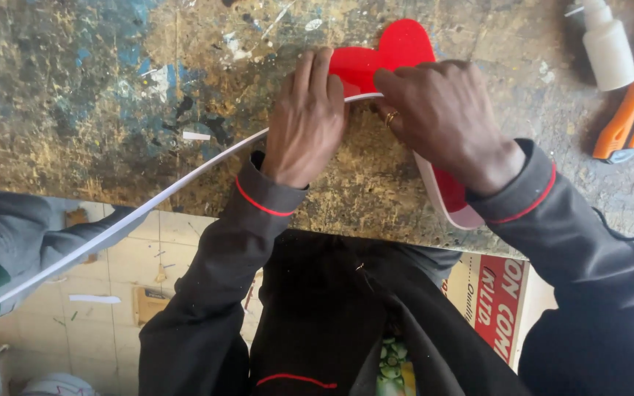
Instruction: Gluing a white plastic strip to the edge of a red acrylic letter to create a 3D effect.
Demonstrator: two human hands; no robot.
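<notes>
A flat red plastic shape (pixel 394 55) with rounded lobes lies on the paint-stained workbench (pixel 111 95). A long white strip (pixel 185 180) runs along its edge and trails off past the bench's front edge to the lower left. My left hand (pixel 306 117) presses the strip against the red shape's left side, fingers flat on top. My right hand (pixel 445 117), with a ring on one finger, rests over the shape's middle and holds it and the strip down. The lower end of the shape (pixel 453 198) with its white rim shows beneath my right wrist.
An orange utility knife (pixel 632 103) and a white squeeze bottle (pixel 609 45) lie at the bench's far right. A black cable (pixel 625 233) crosses near my right sleeve. Below the bench are a tiled floor with scraps (pixel 122 286) and a red and white printed board (pixel 497 301).
</notes>
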